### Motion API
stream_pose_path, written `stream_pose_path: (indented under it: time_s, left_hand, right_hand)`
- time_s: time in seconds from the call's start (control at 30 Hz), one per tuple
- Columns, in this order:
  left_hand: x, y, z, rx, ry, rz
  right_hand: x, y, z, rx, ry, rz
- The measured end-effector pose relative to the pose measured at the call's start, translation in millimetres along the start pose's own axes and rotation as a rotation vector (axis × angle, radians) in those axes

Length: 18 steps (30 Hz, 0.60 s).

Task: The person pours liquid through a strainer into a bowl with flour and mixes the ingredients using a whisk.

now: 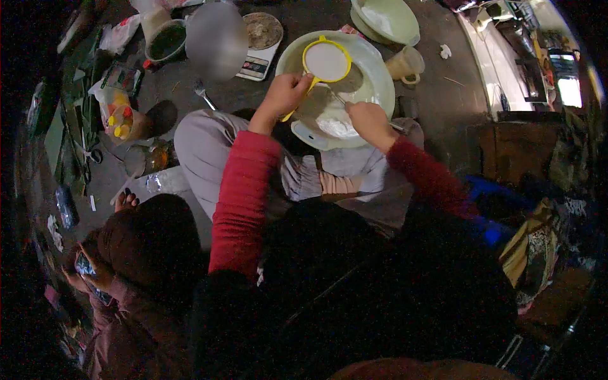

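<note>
My left hand [288, 96] is closed around the handle of a yellow-rimmed sieve [327, 62]. The sieve is over the far part of a large pale green basin [384, 82], and its round middle looks white. My right hand [372, 121] grips a thin metal utensil [335, 95] that points into the basin; the shape of its working end is hard to make out. White powder [337, 128] lies in the near part of the basin, below and between my hands. The basin rests against my crossed legs [206, 136].
A kitchen scale [258, 65], a second pale green bowl [405, 28] and a clear mug [405, 64] stand around the basin. On the left are a fork [204, 95], scissors [92, 154] and a bag of yellow-capped bottles [120, 117]. Another person [149, 234] sits at lower left with a phone.
</note>
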<state>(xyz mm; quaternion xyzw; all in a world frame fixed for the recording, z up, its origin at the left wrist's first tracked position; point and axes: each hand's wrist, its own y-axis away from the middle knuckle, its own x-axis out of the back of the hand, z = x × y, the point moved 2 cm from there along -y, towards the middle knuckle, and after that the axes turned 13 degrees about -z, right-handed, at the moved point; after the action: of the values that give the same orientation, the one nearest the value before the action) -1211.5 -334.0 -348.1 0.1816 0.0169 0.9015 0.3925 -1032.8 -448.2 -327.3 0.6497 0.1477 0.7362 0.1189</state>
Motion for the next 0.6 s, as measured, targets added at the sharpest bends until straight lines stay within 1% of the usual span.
stream_pose_path:
  time_s: [0.03, 0.07, 0.13, 0.23, 0.27, 0.3, 0.33, 0.4, 0.47, 0.5, 0.57, 0.6]
  left_hand:
    - [-2, -1, -4, 0.002, 0.049, 0.014]
    - [-4, -3, -7, 0.004, 0.101, 0.023]
    - [0, 2, 3, 0.007, 0.067, 0.015]
    - [0, 0, 1, -0.031, 0.033, 0.02]
    - [0, 1, 3, -0.03, 0.041, 0.03]
    - [0, 4, 7, -0.027, 0.048, 0.039]
    - [2, 6, 11, 0.003, 0.089, 0.0]
    - [-2, 1, 3, -0.007, 0.075, 0.01]
    - [-3, -2, -1, -0.011, 0.06, 0.029]
    - [-3, -2, -2, 0.019, 0.075, -0.002]
    - [-2, -1, -2, 0.047, 0.087, -0.033]
    - [0, 0, 1, 0.045, 0.038, -0.03]
  right_hand:
    - [0, 6, 6, 0.05, 0.064, -0.045]
    - [3, 10, 15, 0.043, 0.065, -0.047]
    - [15, 15, 34, 0.069, 0.107, -0.02]
    - [7, -5, 44, -0.033, 0.101, -0.017]
    - [-9, -19, 41, -0.178, 0.075, -0.025]
    - [-10, -22, 29, -0.185, 0.075, -0.026]
    - [-11, -24, 15, -0.185, 0.012, -0.002]
    - [-17, -23, -4, -0.192, -0.051, 0.025]
    - [-34, -22, -15, -0.154, -0.163, 0.03]
    - [-28, -13, -16, -0.153, -0.166, 0.029]
    - [-8, 9, -12, 0.005, -0.124, -0.051]
    - [-10, 12, 1, 0.006, -0.126, -0.049]
